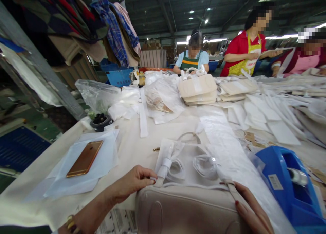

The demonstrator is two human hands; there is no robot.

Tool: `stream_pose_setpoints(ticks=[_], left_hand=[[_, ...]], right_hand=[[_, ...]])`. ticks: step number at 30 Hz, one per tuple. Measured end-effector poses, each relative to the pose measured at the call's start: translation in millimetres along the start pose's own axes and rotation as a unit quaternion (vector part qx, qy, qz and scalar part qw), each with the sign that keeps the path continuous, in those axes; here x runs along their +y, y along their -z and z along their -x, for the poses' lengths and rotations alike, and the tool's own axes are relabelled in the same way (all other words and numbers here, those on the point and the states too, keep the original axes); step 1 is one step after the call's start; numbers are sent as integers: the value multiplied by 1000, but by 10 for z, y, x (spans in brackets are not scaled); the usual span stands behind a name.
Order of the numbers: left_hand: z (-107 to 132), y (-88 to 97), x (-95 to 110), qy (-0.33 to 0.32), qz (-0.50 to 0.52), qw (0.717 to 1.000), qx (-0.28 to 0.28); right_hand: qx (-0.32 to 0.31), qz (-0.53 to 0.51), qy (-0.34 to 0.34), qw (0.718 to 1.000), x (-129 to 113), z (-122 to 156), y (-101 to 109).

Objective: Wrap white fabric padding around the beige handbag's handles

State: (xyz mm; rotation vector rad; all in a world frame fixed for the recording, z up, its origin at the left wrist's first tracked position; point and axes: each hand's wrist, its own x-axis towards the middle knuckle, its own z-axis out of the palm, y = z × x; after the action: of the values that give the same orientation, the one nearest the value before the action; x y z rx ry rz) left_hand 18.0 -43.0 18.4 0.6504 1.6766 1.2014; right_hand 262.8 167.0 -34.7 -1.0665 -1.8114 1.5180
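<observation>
A beige handbag [188,207] lies at the front of the table, its base towards me. My left hand [136,179] pinches the base of a strap at the bag's upper left edge. My right hand [251,205] grips the bag's right end beside the other strap base, thumb on the near side and fingers behind. Beyond the edge, the white-wrapped handle [166,164] and a second coiled, wrapped handle [205,164] rest on the bag's far panel. A small brass-coloured clasp [156,149] pokes out at the left.
A gold phone [85,158] lies on white paper [107,166] at left, near a black round container [101,122]. A blue tape dispenser [275,184] stands at right. Stacked wrapped bags [197,86] and plastic sheets lie farther back. Three co-workers [244,47] are across the table.
</observation>
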Motion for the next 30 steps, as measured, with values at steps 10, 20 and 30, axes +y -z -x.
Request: stream_pose_setpoints(ticks=[10, 20, 30], left_hand=[[-89, -8, -46, -42, -78, 995, -43], [-115, 0, -169, 27, 19, 999, -7], [-123, -10, -227, 11, 31, 999, 12]], right_hand=[[-43, -121, -13, 992, 79, -61, 67], [-179, -361, -203, 892, -315, -225, 72], [-105, -293, -206, 928, -401, -207, -35]])
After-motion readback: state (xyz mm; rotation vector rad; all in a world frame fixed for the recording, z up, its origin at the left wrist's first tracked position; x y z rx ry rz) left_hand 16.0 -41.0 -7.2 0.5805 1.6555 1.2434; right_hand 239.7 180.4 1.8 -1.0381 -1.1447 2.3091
